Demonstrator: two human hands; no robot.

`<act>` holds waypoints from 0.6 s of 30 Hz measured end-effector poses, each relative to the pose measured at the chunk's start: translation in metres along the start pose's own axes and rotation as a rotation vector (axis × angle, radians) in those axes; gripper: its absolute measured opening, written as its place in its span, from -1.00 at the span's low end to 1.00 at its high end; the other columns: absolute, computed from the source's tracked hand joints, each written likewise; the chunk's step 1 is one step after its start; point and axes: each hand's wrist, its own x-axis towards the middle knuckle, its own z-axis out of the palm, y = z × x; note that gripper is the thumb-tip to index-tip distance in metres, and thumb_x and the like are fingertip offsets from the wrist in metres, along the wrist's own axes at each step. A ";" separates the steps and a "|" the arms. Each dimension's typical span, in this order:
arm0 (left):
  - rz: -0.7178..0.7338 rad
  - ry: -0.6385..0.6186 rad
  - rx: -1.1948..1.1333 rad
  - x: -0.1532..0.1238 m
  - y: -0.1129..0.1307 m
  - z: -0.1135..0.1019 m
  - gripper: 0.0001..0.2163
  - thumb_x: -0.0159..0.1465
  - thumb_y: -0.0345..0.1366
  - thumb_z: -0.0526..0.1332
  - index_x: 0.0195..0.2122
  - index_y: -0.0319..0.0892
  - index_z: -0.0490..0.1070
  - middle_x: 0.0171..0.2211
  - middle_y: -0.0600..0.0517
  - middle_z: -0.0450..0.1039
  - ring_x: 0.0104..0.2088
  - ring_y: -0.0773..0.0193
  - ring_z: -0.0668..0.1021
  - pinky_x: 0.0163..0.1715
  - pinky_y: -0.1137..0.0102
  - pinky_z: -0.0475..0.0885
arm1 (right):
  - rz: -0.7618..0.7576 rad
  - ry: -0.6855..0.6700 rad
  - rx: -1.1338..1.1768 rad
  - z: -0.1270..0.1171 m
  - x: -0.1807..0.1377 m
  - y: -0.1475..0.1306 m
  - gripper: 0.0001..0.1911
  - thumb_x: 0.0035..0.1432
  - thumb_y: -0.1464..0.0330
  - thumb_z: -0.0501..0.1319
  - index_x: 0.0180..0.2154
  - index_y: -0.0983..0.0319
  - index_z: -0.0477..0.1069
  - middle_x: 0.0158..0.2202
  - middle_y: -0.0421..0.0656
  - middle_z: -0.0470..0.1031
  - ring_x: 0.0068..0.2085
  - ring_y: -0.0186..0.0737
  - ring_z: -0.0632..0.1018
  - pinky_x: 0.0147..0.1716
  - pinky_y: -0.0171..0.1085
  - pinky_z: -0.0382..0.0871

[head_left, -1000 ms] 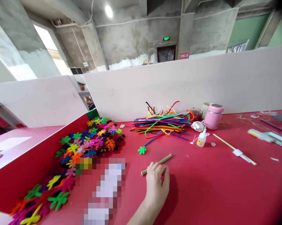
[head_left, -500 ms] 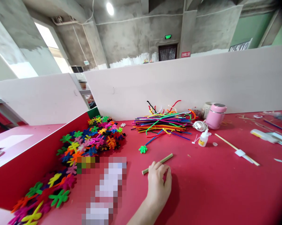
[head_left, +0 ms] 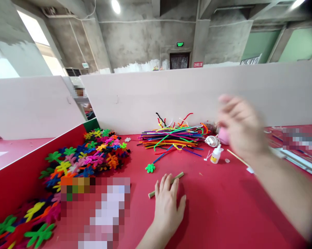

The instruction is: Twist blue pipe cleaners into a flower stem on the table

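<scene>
My left hand (head_left: 168, 204) lies over a short greenish stick (head_left: 181, 175) on the red table, with its fingers spread. Both ends of the stick show past the fingers; its middle is covered. My right hand (head_left: 241, 128) is up in the air at the right, smeared by motion, in front of the white partition. Its fingers look bent, but whether they hold anything cannot be seen. Beyond my left hand lies a green pipe-cleaner flower (head_left: 150, 168) on a blue stem. A small glue bottle (head_left: 215, 155) stands to the right of it.
Pipe cleaners (head_left: 171, 136) lie bundled by the white partition (head_left: 145, 100). Many fuzzy flowers (head_left: 93, 155) fill the left, beside a red box wall (head_left: 21, 180). A white cable (head_left: 212, 140), a pink bottle (head_left: 223, 136), partly hidden, and a thin stick (head_left: 237, 158) are at the right.
My right hand has come into view from the right, raised. My left hand's fingers have spread out over the stick. The view has turned slightly to the right.
</scene>
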 end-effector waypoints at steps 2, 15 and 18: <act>-0.025 -0.068 0.042 0.000 0.000 0.001 -0.57 0.09 -0.31 0.07 0.03 -0.22 0.22 0.06 -0.22 0.21 0.09 -0.07 0.17 -0.01 -0.07 0.03 | -0.002 -0.128 -0.075 0.026 -0.009 0.018 -0.73 0.12 0.41 0.07 -0.10 0.28 0.25 -0.35 -0.17 0.44 -0.39 -0.33 0.48 -0.39 -0.31 0.38; -0.044 -0.255 -0.029 0.003 0.007 0.000 -0.57 0.12 -0.12 0.03 0.00 -0.15 0.27 0.09 -0.14 0.16 0.09 -0.04 0.19 0.03 -0.08 0.01 | -0.137 -0.715 -0.654 0.148 -0.029 0.095 -0.65 0.16 0.39 0.06 0.00 0.24 0.17 0.00 -0.06 0.27 -0.07 -0.12 0.38 -0.13 -0.04 0.26; -0.038 -0.250 -0.022 0.004 0.007 0.001 -0.58 0.13 -0.12 0.02 -0.01 -0.16 0.29 0.07 -0.13 0.19 0.08 -0.04 0.21 0.02 -0.10 0.02 | -0.154 -0.759 -0.776 0.155 -0.026 0.102 -0.71 0.16 0.36 0.06 -0.06 0.26 0.23 -0.07 -0.08 0.31 -0.14 -0.16 0.42 -0.19 -0.07 0.31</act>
